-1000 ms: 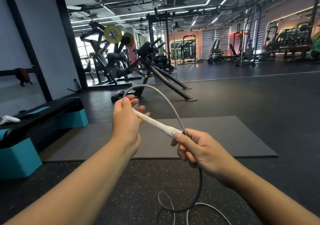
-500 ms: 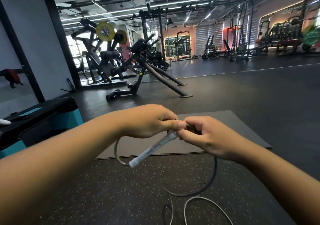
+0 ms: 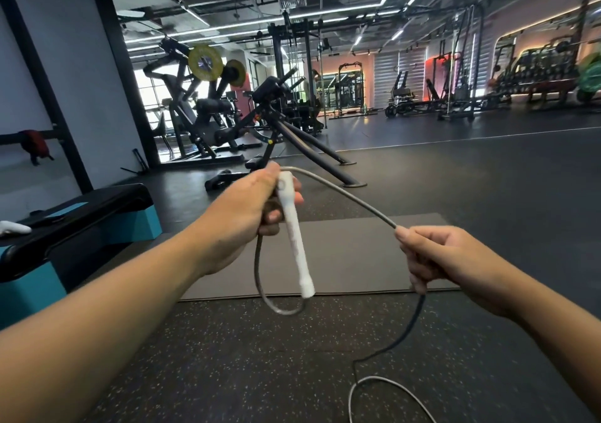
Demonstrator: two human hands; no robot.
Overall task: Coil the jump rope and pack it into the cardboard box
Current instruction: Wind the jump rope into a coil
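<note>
Your left hand (image 3: 257, 204) grips the white handle (image 3: 294, 234) of the jump rope near its top end, fingers curled round it; the handle hangs tilted, its free end pointing down and slightly right; faint marks run along its shaft but you cannot read them from here; your palm hides how the cord joins the handle. The grey rope (image 3: 344, 195) leaves the top of the handle, arcs right and down, and enters your right hand (image 3: 435, 256), which is closed round it in a fist; the stretch inside that fist is hidden. Below the right hand the rope drops toward the speckled floor (image 3: 227, 374), bends into a loop at lower right, and is cut off by the bottom edge; a second short loop hangs under the left hand, behind the handle's lower end. The second handle and the cardboard box do not show. A grey mat (image 3: 357, 253) lies on the floor behind your hands; at far left a black and teal step platform (image 3: 97, 217) is partly cut off, with a white object (image 3: 13, 228) on it that is too clipped to identify; the weight machines (image 3: 208, 113) beyond carry yellow plates whose markings are blurred.
</note>
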